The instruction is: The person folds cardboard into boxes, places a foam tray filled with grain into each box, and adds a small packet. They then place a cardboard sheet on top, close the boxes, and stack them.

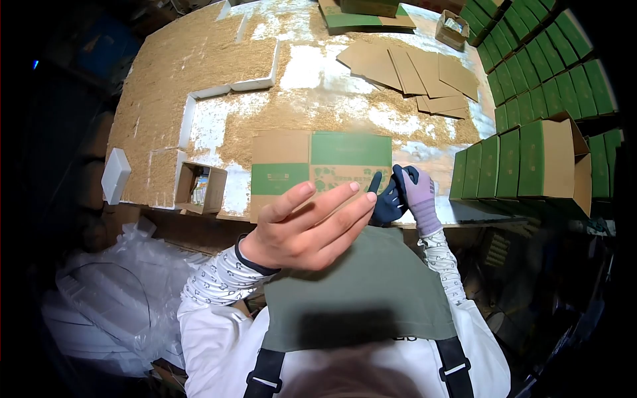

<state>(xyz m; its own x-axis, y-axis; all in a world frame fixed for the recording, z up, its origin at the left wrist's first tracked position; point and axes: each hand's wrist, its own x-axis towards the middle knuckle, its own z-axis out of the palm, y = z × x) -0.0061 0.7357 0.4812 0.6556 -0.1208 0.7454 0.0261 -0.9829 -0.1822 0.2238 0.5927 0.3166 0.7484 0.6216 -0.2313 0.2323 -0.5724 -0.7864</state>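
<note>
Seems to pinch a navy glove (388, 209), lengthwise toward the table's (305, 76) far edge, in the gloved right hand (419, 194), just right of the left hand's (298, 234) spread fingers.

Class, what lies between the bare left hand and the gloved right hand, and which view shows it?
A dark blue glove, held by the right hand, lies between it and the left hand: head view.

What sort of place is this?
Probably a packing workshop: green-and-brown cartons stand in rows at the right; flat cardboard pieces lie on the worktable, along with a printed carton.
</note>
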